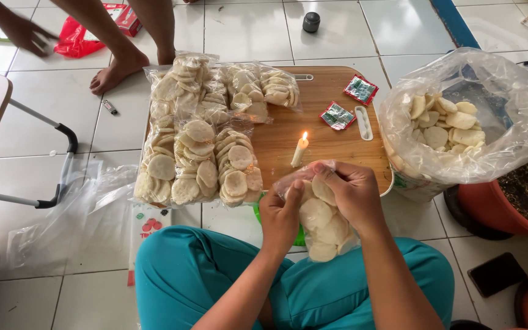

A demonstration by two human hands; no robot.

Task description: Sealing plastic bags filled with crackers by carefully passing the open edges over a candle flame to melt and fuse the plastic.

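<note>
Both my hands hold a small clear plastic bag of pale round crackers (322, 229) above my lap. My left hand (279, 217) grips the bag's left side. My right hand (349, 192) pinches its top edge close to a lit white candle (299, 151). The candle stands on a wooden board (325, 131). Several filled cracker bags (200, 153) lie piled on the board's left half.
A large open plastic bag of loose crackers (453, 125) sits at the right beside a red pot (514, 195). Two small green-and-red sachets (337, 115) lie on the board. Another person's bare feet (117, 67) and hand (25, 33) are at the top left. Empty plastic bags (68, 226) lie on the tiles.
</note>
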